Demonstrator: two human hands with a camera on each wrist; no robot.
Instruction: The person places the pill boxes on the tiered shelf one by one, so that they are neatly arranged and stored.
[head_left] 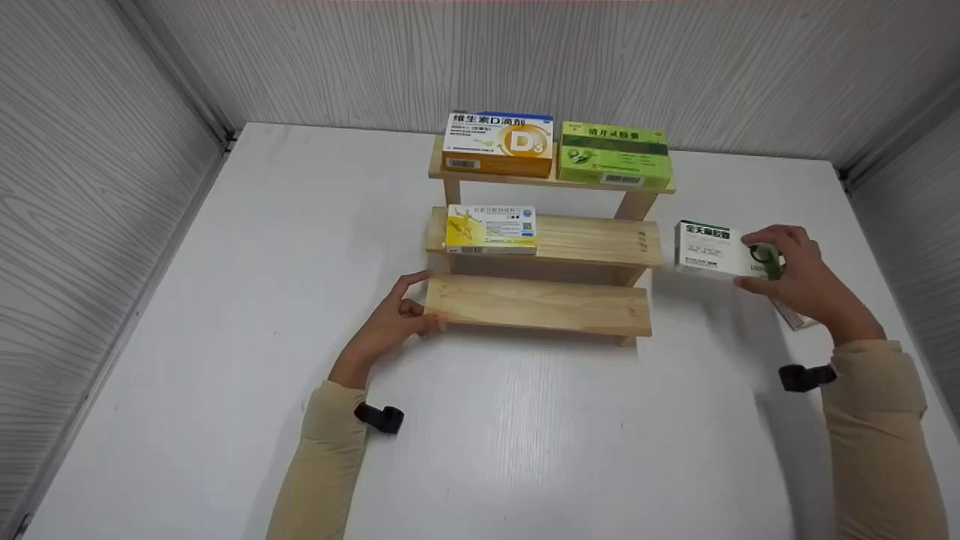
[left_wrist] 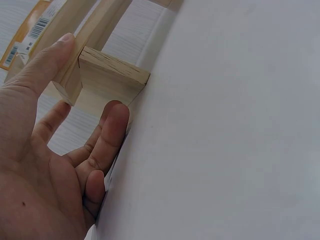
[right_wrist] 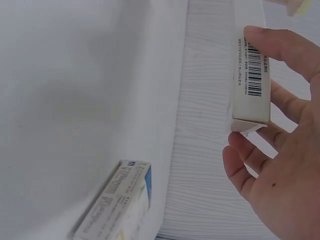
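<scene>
Pinching the left end of the bottom step of a three-tier pale wooden rack (head_left: pixel 540 304), the left hand (head_left: pixel 384 324) has its thumb along the near edge and index finger at the back corner, other fingers loosely curled underneath; its tan sleeve (head_left: pixel 319 457) runs off the bottom of the head view. The left wrist cam only gets a cropped chunk of the rack, boxes mostly cut off. Up top on the left sits a white-and-orange D3 carton (head_left: pixel 499 146), with a flat white-and-yellow box (head_left: pixel 491 229) on the middle step below it, then a bright green carton (head_left: pixel 615 155) top right. Just past the rack's right side is a flat white cardboard box with green accents and black Chinese lettering (head_left: pixel 705 247), lifted off the white tabletop (head_left: pixel 525 450), smaller print too blurry to read. The right hand (head_left: pixel 802 281) has a narrow grip on its right end, thumb nearside, fingers on the far edge, covering part of the green circle design; the right wrist cam shows a barcode on that end. Mostly hidden under that hand is another small box (head_left: pixel 796 318), can't tell which.
</scene>
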